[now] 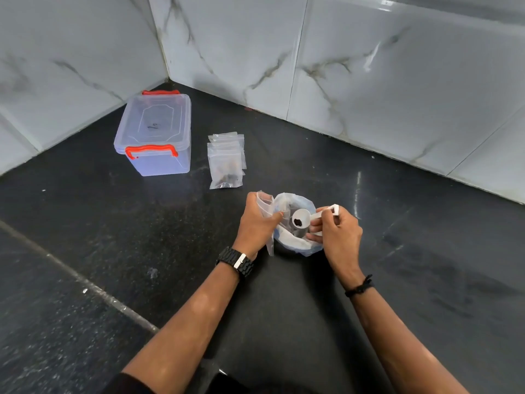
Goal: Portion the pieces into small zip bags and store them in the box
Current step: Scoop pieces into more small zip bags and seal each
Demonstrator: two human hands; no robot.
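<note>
My left hand [257, 223] grips a small clear zip bag [266, 206], held upright beside a larger clear plastic bag [295, 243] that sits open on the black counter. My right hand [335, 227] pinches the handle of a white measuring scoop [302, 218]. The scoop's bowl hovers over the large bag's mouth and carries a few dark pieces. A stack of small zip bags [226, 160] lies farther back, the front one holding dark pieces. The clear storage box [154, 135] with red latches stands at the back left, its lid on.
The black stone counter [397, 251] meets grey marble-look wall tiles [369, 66] in a corner behind the box. A pale seam [85, 282] crosses the counter at the left. I wear a black watch on my left wrist and a black band on the right.
</note>
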